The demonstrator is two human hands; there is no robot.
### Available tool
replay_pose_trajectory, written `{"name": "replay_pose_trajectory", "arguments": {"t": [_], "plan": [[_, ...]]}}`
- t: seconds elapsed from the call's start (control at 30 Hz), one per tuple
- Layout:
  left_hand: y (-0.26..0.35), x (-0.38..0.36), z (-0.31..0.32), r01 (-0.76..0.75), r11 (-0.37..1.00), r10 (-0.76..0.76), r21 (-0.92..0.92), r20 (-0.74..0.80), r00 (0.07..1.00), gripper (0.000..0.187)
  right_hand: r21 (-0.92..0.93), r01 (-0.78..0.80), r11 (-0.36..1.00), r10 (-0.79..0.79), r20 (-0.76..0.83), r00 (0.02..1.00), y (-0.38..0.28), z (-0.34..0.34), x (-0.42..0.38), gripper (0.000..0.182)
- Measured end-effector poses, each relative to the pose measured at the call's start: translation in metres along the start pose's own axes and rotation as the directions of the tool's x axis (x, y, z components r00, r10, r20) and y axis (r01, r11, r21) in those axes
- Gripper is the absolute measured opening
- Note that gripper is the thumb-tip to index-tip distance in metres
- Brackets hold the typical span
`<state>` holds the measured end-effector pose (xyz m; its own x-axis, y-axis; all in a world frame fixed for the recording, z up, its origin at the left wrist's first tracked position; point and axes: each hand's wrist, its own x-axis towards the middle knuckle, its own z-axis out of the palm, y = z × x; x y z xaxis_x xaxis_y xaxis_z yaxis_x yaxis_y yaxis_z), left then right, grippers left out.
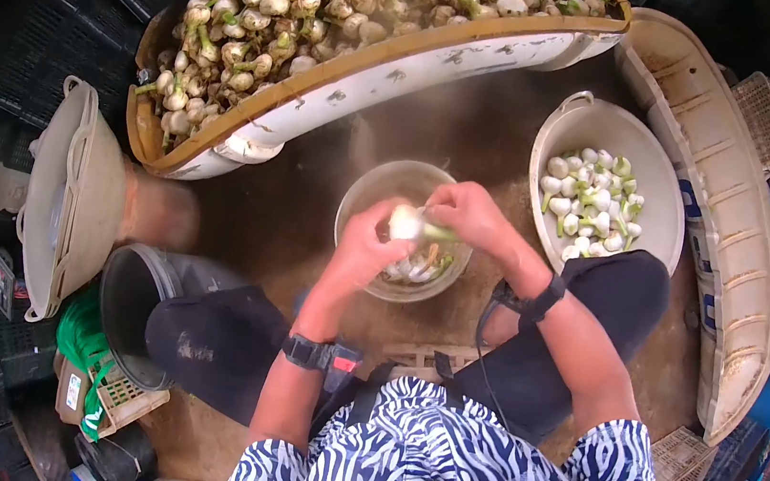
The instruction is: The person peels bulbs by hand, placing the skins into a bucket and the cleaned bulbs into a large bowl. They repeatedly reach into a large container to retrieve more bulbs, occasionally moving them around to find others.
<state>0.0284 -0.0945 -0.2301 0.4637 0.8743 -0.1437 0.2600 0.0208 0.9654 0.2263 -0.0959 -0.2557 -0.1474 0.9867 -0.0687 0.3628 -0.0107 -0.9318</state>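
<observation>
My left hand [367,243] is closed around a white garlic bulb [403,224] with a green stem pointing right. At the bulb's upper right, my right hand [475,215] has its fingers pinched together; what is between them is too small and blurred to make out. Both hands are over a round whitish bucket [359,189], where white pieces and peelings [418,269] lie at the bottom. To the right, a large pale basin [652,143] holds several clean white garlic bulbs [598,201] with short green stems.
Ahead stands a long trough [405,75] heaped with unpeeled garlic [266,34]. At left are a pale handled tub [97,196] and a dark grey bucket [132,306], with green netting [86,329] nearby. A long beige trough [731,245] lines the right side.
</observation>
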Motion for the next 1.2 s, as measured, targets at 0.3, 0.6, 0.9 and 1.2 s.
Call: {"name": "replay_pose_trajectory", "arguments": {"t": [0.3, 0.6, 0.9, 1.2], "plan": [[-0.031, 0.002, -0.005, 0.214, 0.671, -0.149, -0.71, 0.154, 0.977, 0.04, 0.493, -0.209, 0.845, 0.111, 0.22, 0.969, -0.014, 0.005, -0.006, 0.011], [-0.045, 0.006, 0.015, 0.216, 0.717, -0.219, -0.662, 0.08, 0.973, 0.045, 0.677, -0.177, 0.714, 0.118, 0.133, 0.984, -0.005, 0.018, -0.007, 0.007], [-0.021, 0.019, 0.025, 0.131, 0.836, -0.266, -0.534, -0.184, 0.946, 0.037, 0.59, -0.149, 0.794, 0.145, 0.055, 0.988, -0.009, 0.015, -0.01, 0.006], [-0.026, 0.005, -0.047, 0.007, 0.522, -0.27, -0.853, -0.157, 0.95, 0.041, -0.467, 0.178, 0.866, -0.064, 0.249, 0.966, 0.028, 0.039, -0.019, 0.037]]}}
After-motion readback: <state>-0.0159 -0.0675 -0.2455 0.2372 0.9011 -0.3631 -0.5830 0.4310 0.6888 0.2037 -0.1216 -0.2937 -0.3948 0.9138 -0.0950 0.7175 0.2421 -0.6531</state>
